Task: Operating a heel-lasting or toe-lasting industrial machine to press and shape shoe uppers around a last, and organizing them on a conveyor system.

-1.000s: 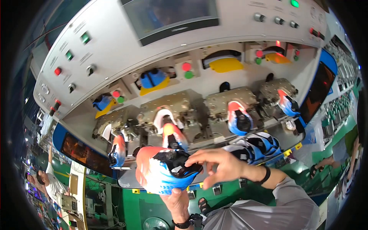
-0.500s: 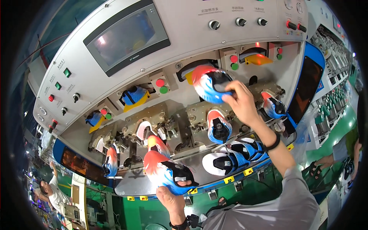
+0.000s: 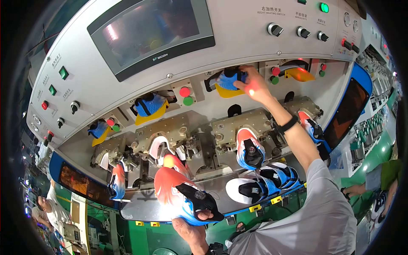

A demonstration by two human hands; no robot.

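My left hand grips the heel end of a red, white and blue shoe upper, its thumb on the outside and a fingertip showing inside the black collar. The upper hangs over the front edge of the machine. My right hand reaches up to a slot in the machine's back wall. Its fingers hold the heel edge of another shoe upper, whose blue part lies over a yellow pad. The toe of that upper is hidden inside the slot.
Blue heels of two uppers show over yellow pads further left. More uppers sit along the metal clamping stations. Several white-and-blue uppers lie on the front ledge. Red and green buttons flank the slots. A person is far left.
My right hand has carried its upper up and back into the slot over the yellow pad. The left hand still holds its upper, slightly lower in the picture. The view has shifted.
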